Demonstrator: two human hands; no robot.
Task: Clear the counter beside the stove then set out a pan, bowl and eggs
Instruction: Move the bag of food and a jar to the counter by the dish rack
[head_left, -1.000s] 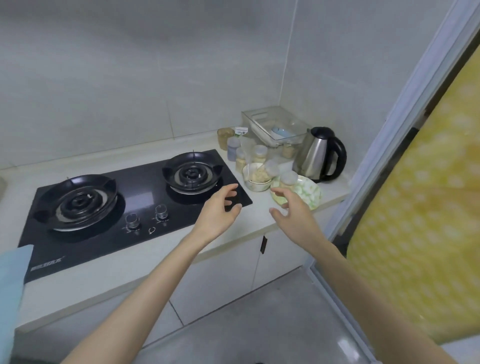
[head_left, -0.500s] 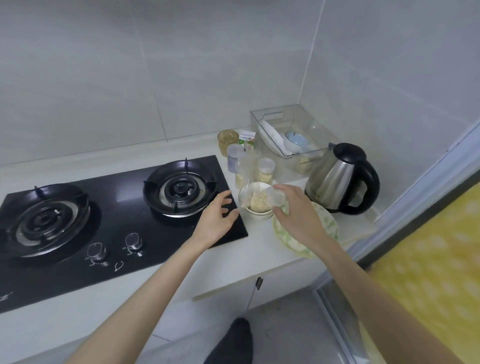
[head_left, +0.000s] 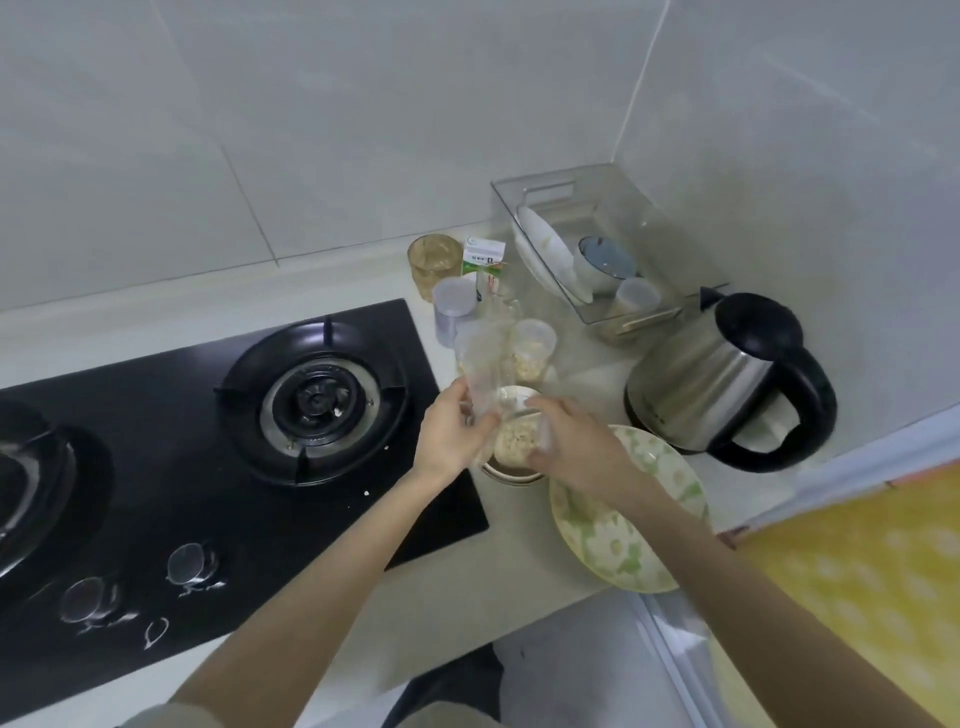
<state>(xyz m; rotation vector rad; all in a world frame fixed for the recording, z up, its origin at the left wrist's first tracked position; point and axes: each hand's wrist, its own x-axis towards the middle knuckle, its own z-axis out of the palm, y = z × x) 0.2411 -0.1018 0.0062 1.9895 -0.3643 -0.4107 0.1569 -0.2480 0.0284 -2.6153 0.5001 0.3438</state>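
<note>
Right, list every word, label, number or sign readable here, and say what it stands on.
Nothing here is sharp enough to quote.
Green and white carton: dark print and a round logo, too blurred to read.
Stove top: white flame-shaped sign and white marks by the knobs, no letters.
Kettle: no text visible.
Clear tub in the left hand, grain tub in the right hand: no labels visible.

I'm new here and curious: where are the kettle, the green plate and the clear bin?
kettle (head_left: 696, 384): head view, on its steel body.
green plate (head_left: 670, 486): head view, on its bare right part.
clear bin (head_left: 550, 177): head view, on its far rim.
</note>
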